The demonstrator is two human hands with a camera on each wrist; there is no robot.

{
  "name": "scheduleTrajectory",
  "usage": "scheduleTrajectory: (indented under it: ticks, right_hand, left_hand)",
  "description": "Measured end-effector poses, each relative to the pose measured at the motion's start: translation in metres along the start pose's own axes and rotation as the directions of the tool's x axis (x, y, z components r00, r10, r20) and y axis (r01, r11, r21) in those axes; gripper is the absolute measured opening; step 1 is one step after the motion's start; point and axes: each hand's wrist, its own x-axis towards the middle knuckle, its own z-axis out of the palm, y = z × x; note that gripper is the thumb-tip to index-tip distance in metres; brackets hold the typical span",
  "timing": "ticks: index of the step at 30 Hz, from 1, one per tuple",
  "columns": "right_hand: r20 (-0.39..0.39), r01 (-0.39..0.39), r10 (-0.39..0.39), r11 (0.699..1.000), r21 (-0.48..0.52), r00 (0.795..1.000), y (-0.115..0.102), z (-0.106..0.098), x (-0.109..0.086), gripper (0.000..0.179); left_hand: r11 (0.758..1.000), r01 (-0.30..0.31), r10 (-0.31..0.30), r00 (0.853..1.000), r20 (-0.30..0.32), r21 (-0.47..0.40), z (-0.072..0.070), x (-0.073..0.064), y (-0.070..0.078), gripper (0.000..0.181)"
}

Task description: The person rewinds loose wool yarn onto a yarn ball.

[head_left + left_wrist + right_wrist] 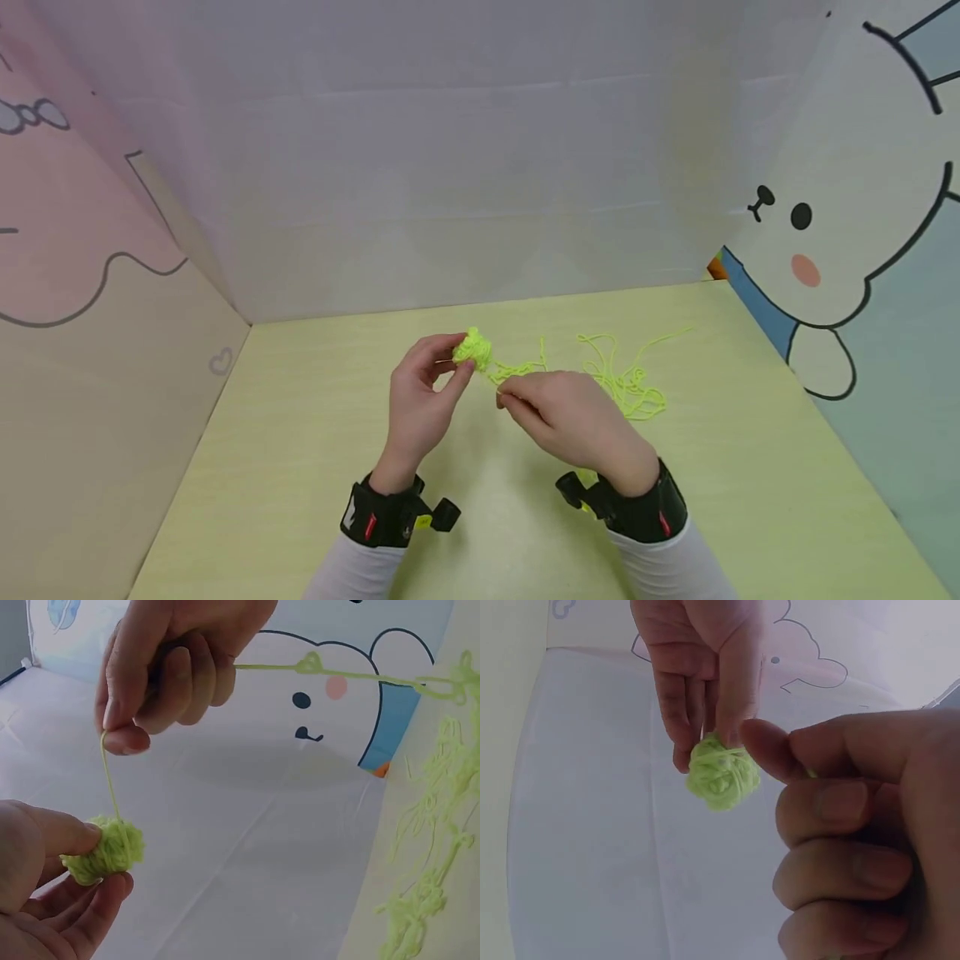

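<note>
A small ball of yellow-green yarn (473,348) is pinched between the thumb and fingers of my left hand (423,404). From the ball a single strand (110,780) runs up to my right hand (573,417), whose thumb and index finger pinch it. The other fingers (840,874) of that hand curl into the palm. Past the right hand, the yarn stretches away toward loose yarn on the table. In the right wrist view the wound ball (721,776) shows crossing wraps, held by the left fingertips.
Loose tangled yarn (633,392) lies on the pale table (315,467) beyond and right of the right hand. A smaller bunch of yarn (517,368) lies between the hands. White and cartoon-printed panels (450,192) stand around the back and sides.
</note>
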Motion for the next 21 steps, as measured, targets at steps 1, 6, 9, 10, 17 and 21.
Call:
scheduleTrajectory:
  ticks: [1, 6, 9, 10, 17, 21]
  right_hand:
    - [-0.030, 0.014, -0.014, 1.000, -0.001, 0.999, 0.001, -0.001, 0.000, 0.013]
    - [-0.192, 0.065, -0.064, 0.998, -0.005, 0.979, 0.005, -0.003, -0.001, 0.010]
    - [-0.262, 0.073, -0.076, 0.997, -0.023, 0.962, 0.007, -0.004, -0.001, 0.011]
    - [-0.275, 0.075, -0.080, 0.997, -0.029, 0.958, 0.008, -0.004, 0.000, 0.011]
    - [-0.300, 0.042, -0.061, 0.997, -0.072, 0.952, 0.011, -0.003, 0.004, 0.013]
    - [-0.301, 0.018, -0.043, 0.996, -0.086, 0.953, 0.012, -0.002, 0.005, 0.013]
  left_hand:
    - [1.000, -0.015, 0.014, 1.000, 0.012, 0.015, -0.001, 0.000, 0.003, 0.035]
    - [0.997, -0.039, 0.033, 0.995, 0.093, 0.067, -0.003, 0.001, 0.005, 0.032]
    - [0.997, -0.032, 0.021, 0.988, 0.153, 0.073, -0.004, -0.001, -0.006, 0.033]
    - [0.996, -0.033, 0.019, 0.985, 0.174, 0.079, -0.005, -0.002, -0.011, 0.034]
    - [0.993, -0.073, 0.042, 0.954, 0.296, 0.097, -0.009, -0.005, -0.027, 0.037]
    - [0.990, -0.116, 0.078, 0.928, 0.364, 0.082, -0.010, -0.005, -0.027, 0.034]
